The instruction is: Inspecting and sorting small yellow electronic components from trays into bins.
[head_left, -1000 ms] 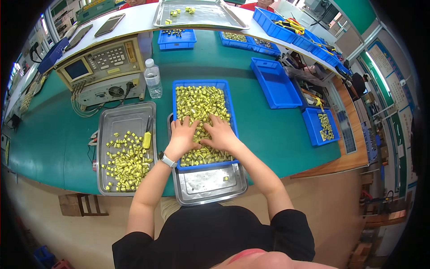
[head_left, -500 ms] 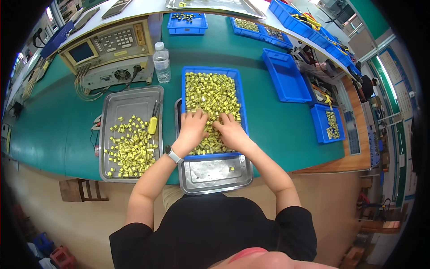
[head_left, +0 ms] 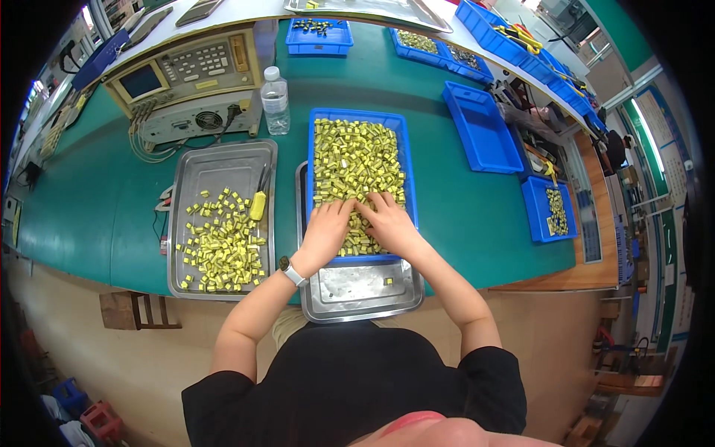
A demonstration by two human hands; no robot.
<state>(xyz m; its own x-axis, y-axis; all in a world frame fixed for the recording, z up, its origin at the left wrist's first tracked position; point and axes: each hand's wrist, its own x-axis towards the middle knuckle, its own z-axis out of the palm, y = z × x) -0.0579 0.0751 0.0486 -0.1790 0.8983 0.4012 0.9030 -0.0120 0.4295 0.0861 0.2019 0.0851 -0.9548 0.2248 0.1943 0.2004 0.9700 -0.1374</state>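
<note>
A blue bin (head_left: pixel 410 171) is heaped with small yellow block-like components (head_left: pixel 354 153) that look like taped coils or transformers. My left hand (head_left: pixel 326 232) rests on the near part of the heap, palm down, its fingers stretched forward. Beside it my right hand (head_left: pixel 392 227) lies on the same heap with its fingers spread. The two hands' fingertips nearly meet in the middle of the bin, and no part is visibly gripped. Under the bin's near end juts a metal tray (head_left: pixel 350 290) bearing one small yellow part (head_left: pixel 388 281).
On the left, a metal tray (head_left: pixel 216 165) holds more yellow components and a yellow-handled tool (head_left: pixel 258 205). A water bottle (head_left: pixel 275 104) stands behind, near a beige test instrument (head_left: pixel 190 71). Blue bins (head_left: pixel 484 130) sit at the right and back of the green table (head_left: pixel 462 231).
My hands have drawn closer together, and my left hand has slid slightly right and nearer to me. Fingers that were curled into the heap now lie straighter. The whole view has shifted a little.
</note>
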